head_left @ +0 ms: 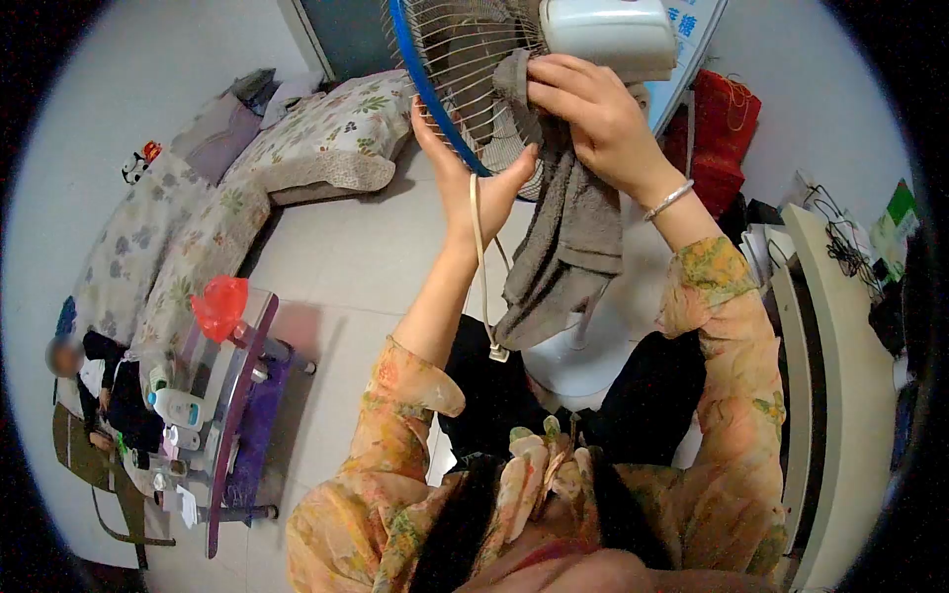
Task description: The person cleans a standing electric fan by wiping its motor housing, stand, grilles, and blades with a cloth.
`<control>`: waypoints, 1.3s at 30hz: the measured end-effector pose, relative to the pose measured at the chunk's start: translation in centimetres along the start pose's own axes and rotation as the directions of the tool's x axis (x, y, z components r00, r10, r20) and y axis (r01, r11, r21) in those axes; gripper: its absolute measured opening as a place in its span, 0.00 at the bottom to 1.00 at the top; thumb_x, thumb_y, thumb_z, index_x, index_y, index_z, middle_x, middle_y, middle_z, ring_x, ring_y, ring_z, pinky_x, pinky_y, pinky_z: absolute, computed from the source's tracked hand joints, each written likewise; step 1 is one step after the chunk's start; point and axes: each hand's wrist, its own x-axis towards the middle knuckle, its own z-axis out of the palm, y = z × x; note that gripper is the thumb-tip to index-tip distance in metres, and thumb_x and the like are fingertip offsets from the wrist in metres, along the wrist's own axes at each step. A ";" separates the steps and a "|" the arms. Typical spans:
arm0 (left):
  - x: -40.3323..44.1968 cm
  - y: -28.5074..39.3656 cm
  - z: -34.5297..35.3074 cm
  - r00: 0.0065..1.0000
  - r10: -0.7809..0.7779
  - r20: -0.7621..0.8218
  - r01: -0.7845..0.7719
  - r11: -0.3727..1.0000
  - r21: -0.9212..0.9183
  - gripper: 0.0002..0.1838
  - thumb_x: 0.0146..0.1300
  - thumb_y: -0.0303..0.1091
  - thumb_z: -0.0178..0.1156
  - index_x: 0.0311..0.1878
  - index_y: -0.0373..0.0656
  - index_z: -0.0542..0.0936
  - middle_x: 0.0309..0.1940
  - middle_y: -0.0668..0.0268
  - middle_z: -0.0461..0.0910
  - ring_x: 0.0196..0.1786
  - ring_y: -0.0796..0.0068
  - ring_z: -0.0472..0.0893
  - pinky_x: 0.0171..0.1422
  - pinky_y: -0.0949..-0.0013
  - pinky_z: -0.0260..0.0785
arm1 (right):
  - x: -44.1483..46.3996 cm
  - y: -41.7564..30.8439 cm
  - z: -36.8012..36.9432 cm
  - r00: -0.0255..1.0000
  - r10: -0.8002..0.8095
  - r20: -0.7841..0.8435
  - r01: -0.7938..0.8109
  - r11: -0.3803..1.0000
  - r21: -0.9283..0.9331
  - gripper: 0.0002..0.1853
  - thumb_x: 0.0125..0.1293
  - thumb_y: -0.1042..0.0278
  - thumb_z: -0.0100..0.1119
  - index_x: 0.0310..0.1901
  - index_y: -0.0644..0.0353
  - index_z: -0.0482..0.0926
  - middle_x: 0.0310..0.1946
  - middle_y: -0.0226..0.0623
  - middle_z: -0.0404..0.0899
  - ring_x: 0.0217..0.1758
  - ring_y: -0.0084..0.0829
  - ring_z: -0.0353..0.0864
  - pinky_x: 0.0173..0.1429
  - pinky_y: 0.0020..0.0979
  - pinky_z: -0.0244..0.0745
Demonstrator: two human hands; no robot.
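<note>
A standing electric fan with a white motor housing (pixel 608 35) is in front of me, its wire guard (pixel 474 84) edged by a blue rim. My left hand (pixel 465 188) grips the lower edge of that guard, thumb on one side and fingers on the other. Between the fingers of my right hand (pixel 603 119) is a grey-brown towel (pixel 568 222), pressed against the back of the guard near the housing; its long end hangs down. A pale power cord (pixel 477 232) with a plug (pixel 499 353) dangles beside my left wrist. The white round fan base (pixel 568 361) stands between my knees, partly hidden.
At left, a low glass-topped table (pixel 213 445) carries a red plastic bag (pixel 220 306) and several bottles. A person (pixel 109 385) sits beyond it by a sofa with floral covers (pixel 306 148). A pale cabinet (pixel 825 395) stands close on my right; a red bag (pixel 722 128) is behind the fan.
</note>
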 end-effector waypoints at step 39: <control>-0.7 1.9 -0.2 1.000 0.002 -0.002 -0.002 0.997 0.081 0.65 0.40 0.32 0.76 0.73 0.30 0.37 0.67 0.44 0.55 0.70 0.52 0.59 0.75 0.59 0.49 | 1.9 2.1 -1.3 1.000 0.011 0.005 -0.010 0.990 -0.143 0.27 0.52 0.87 0.49 0.55 0.57 0.78 0.60 0.31 0.76 0.62 0.39 0.73 0.67 0.37 0.68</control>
